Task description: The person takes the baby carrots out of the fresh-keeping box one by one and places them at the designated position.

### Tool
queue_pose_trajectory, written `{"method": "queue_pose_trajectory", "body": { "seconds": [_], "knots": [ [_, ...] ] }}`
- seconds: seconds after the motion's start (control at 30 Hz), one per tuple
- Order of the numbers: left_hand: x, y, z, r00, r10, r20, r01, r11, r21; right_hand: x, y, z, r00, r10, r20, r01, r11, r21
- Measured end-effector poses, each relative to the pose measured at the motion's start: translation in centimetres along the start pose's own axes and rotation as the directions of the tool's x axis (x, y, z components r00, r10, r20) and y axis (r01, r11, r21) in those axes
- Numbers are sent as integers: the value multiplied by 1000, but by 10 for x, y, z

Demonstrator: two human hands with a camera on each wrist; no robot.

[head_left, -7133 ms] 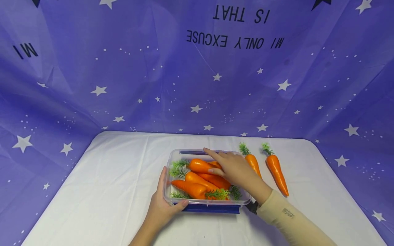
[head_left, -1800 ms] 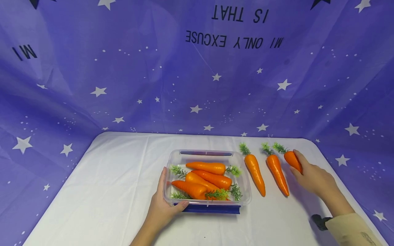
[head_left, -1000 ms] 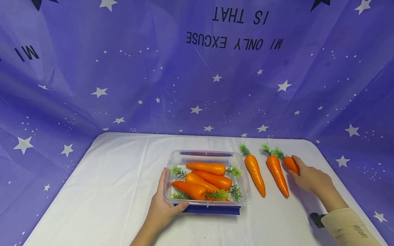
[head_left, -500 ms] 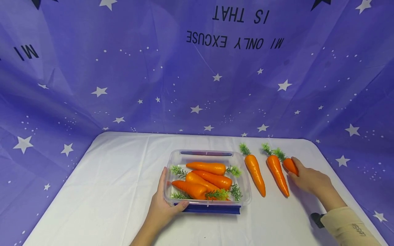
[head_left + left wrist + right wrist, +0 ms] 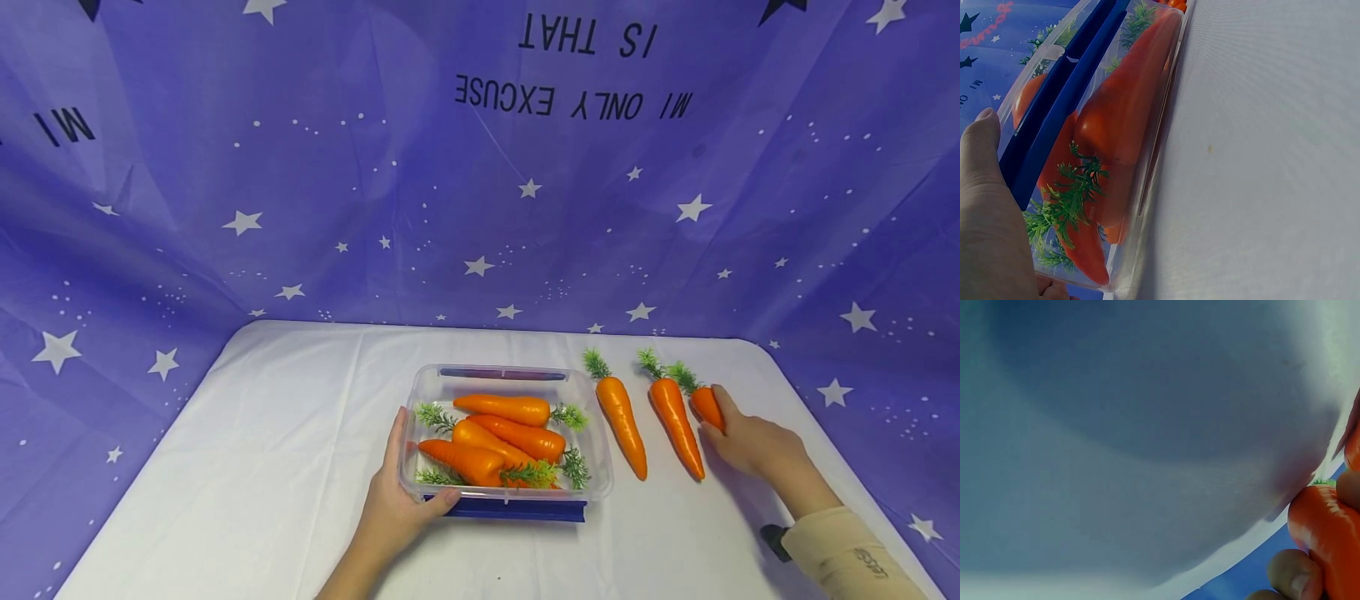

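A clear plastic food container (image 5: 596, 467) with blue clips stands on the white table, lid off, with several toy carrots (image 5: 510, 408) inside. My left hand (image 5: 401, 508) grips its left end, thumb over the front edge; in the left wrist view the thumb (image 5: 982, 150) lies beside the blue clip (image 5: 1060, 112). To the right, my right hand (image 5: 761, 446) holds a carrot (image 5: 707, 406) by its body, the leafy top pointing away; its tip is hidden under the hand. Fingers pinch this carrot (image 5: 1329, 537) in the right wrist view.
Two more carrots lie between the container and my right hand, a lighter one (image 5: 621, 425) and a deeper orange one (image 5: 677, 429). Purple star-printed cloth (image 5: 480, 208) rises behind and at both sides of the white table (image 5: 247, 467).
Seven seconds ago my right hand was in the container on a carrot; that carrot is now right of the other two. Lately it shifted slightly left and nearer me. My left hand stayed put.
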State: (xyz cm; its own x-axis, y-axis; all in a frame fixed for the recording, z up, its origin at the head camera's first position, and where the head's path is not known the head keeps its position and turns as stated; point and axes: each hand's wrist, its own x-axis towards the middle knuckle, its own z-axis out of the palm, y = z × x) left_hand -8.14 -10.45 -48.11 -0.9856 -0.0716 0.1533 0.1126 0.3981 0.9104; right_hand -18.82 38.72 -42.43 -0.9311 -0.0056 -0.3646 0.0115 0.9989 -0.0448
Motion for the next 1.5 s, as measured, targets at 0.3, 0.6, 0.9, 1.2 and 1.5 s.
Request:
{"method": "queue_pose_trajectory", "body": {
  "seconds": [0.3,0.6,0.9,1.2,1.5],
  "knots": [
    [0,1,-1,1000,-12,-1,12,1000,1,-5,0,1,997,11,79,-16,998,60],
    [0,1,0,1000,-6,-2,6,1000,8,-8,4,14,992,39,122,-52,993,106],
    [0,2,-1,1000,-6,0,6,1000,5,-13,1,14,992,56,114,-65,995,78],
    [0,1,-1,1000,-8,-1,8,1000,-1,-13,1,16,992,95,87,-99,994,41],
    [0,2,-1,1000,-9,5,9,1000,-11,-15,4,10,987,127,103,-131,991,33]
  ]
}}
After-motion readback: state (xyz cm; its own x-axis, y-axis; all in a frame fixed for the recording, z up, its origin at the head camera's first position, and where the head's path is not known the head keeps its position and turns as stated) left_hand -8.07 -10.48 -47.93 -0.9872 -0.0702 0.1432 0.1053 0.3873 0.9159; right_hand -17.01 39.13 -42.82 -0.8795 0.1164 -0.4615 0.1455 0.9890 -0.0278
